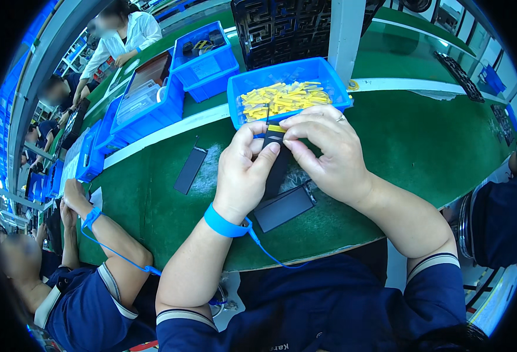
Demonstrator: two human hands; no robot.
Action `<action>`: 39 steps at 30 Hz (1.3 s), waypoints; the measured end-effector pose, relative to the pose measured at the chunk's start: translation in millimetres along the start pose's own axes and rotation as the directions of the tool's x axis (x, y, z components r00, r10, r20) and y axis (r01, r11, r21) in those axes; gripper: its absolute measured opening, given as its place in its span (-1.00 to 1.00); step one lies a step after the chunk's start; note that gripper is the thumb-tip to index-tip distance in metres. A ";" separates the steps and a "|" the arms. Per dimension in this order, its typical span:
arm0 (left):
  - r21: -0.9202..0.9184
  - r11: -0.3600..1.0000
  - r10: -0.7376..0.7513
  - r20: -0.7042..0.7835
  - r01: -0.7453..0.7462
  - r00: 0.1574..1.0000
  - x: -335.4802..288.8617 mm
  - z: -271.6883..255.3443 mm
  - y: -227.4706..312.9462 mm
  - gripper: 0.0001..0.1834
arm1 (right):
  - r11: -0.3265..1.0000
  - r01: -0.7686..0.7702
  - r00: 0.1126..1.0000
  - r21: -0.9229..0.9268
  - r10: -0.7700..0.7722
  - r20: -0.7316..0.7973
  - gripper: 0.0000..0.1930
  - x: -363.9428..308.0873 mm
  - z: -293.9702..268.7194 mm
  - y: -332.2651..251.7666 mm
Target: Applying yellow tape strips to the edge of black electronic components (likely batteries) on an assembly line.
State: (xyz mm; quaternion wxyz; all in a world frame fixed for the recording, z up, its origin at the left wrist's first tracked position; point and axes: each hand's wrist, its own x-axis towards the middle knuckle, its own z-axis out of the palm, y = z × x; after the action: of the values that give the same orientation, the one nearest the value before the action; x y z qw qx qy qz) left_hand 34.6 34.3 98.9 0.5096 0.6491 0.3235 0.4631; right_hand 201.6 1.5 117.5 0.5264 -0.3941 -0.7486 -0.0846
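My left hand [244, 170] grips a dark flat screen panel [276, 173] near its upper end, thumb on top. A thin flex tail sticks up from that end. Across the panel lies a yellow strip [276, 128], and my right hand [329, 149] pinches at its right end with thumb and forefinger. Below my hands, a second dark screen panel [285, 209] rests on the green mat. Another narrow panel [191, 170] with a thin tail lies to the left. Just beyond my hands stands a blue bin [238, 88] heaped with yellow strips [282, 97].
A blue wrist strap [226, 222] with a cord circles my left wrist. More blue bins [204, 67] line the far left side. A white post [346, 41] rises behind the strip bin. To my left, a co-worker's arm [117, 234] reaches over the green table [411, 146].
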 end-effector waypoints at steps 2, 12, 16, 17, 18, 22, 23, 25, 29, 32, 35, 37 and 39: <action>0.168 0.981 0.096 0.005 -0.095 0.995 -1.5 -0.4 1.9 -0.69 | 0.987 -0.121 0.992 0.110 0.118 0.035 -0.90 0.7 -2.5 -0.2; 0.109 0.986 0.127 -0.008 -0.125 0.992 -2.5 2.4 7.0 -0.68 | 0.999 -0.012 1.000 0.051 0.012 0.002 -0.87 3.9 -4.5 4.0; 0.096 0.993 0.065 -0.011 -0.063 0.998 -6.1 4.4 8.0 -0.72 | 0.987 0.110 0.993 -0.115 -0.113 -0.019 -0.86 4.8 -6.6 4.3; 0.096 0.993 0.065 -0.011 -0.063 0.998 -6.5 4.7 8.6 -0.72 | 0.987 0.110 0.993 -0.115 -0.113 -0.019 -0.86 4.8 -6.6 3.8; 0.141 0.987 0.075 -0.009 -0.073 0.997 -6.7 5.0 8.9 -0.72 | 0.988 0.090 0.996 -0.126 -0.092 -0.007 -0.86 4.4 -6.4 3.2; 0.253 0.962 0.111 -0.006 -0.106 0.994 -9.1 11.2 19.0 -0.72 | 0.989 0.031 0.999 -0.146 -0.026 0.041 -0.86 4.4 -7.5 1.5; 0.254 0.961 0.111 -0.005 -0.106 0.994 -10.0 11.8 20.8 -0.72 | 0.989 0.031 0.999 -0.146 -0.026 0.040 -0.86 4.3 -7.5 1.6; 0.396 0.911 0.135 -0.022 -0.116 0.991 -10.7 12.6 23.1 -0.74 | 0.989 -0.006 0.996 -0.149 0.019 0.086 -0.86 4.0 -6.9 2.6; 0.493 0.849 0.228 -0.015 -0.191 0.974 -11.3 12.2 24.7 -0.74 | 0.990 -0.040 0.991 -0.135 0.057 0.125 -0.86 2.7 -5.8 2.0; 0.616 0.770 0.282 -0.098 -0.164 0.955 0.1 -6.9 19.2 -0.69 | 0.985 -0.152 0.969 0.076 0.133 0.210 -0.88 0.5 -4.4 1.8; 0.724 0.690 0.200 -0.206 0.012 0.958 20.8 -63.7 4.2 -0.73 | 0.952 -0.263 0.942 0.158 0.218 0.254 -0.91 1.5 -5.8 0.0; 0.818 0.553 0.044 -0.218 0.158 0.975 24.9 -93.2 7.5 -0.78 | 0.900 -0.389 0.889 0.197 0.311 0.337 -0.93 2.6 -5.6 2.6; 0.891 0.378 -0.073 -0.244 0.253 0.967 26.9 -109.9 5.1 -0.81 | 0.880 -0.432 0.862 0.196 0.339 0.376 -0.93 2.7 -4.6 5.6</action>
State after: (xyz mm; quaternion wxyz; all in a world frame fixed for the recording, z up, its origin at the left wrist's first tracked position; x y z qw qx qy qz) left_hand -58.2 96.7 116.8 0.0839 0.7460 0.6272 0.2076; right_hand 208.3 4.1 120.1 0.4487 -0.4690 -0.7353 0.1949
